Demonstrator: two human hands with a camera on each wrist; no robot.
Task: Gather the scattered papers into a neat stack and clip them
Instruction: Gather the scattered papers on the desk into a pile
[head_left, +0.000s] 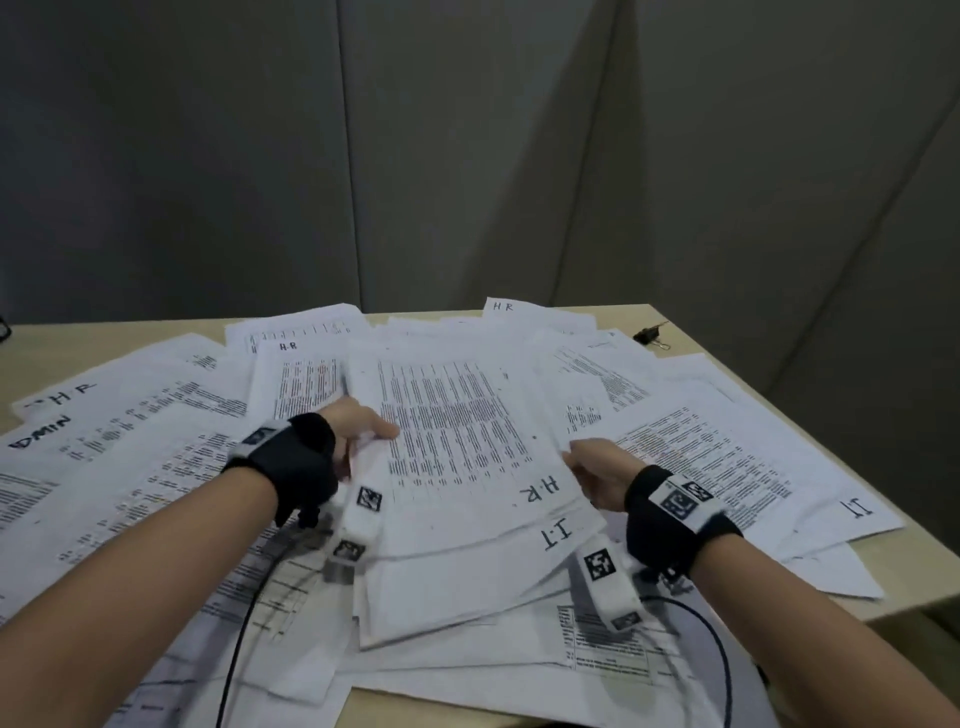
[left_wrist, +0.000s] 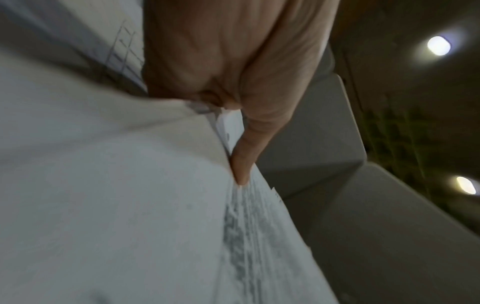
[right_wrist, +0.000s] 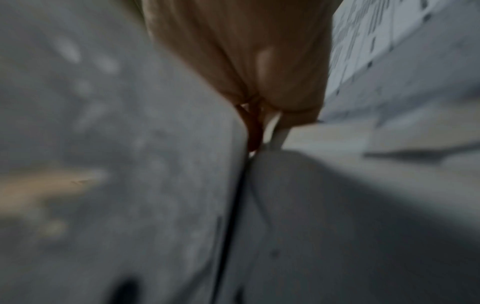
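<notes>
Gathering step in hand. Left hand and right hand pinch opposite edges of white printed paper bundle. Next, likely: collect remaining scattered white sheets, square edges, fetch black binder clip.

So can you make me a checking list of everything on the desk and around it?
Surface: light wooden table, mostly covered by sheets.
Job's things: scattered papers marked HR, IT, ADMIN; a held bundle with an HR sheet on top; black binder clip at the far right corner, unused.
Clutter: dark object at the far left edge, cannot tell what.
Grippers: left hand grips the bundle's left edge, thumb on top; right hand grips its right edge.
Cables: black cables run from the wrist rigs over the papers.
Surroundings: grey partition panels behind the table.
</notes>
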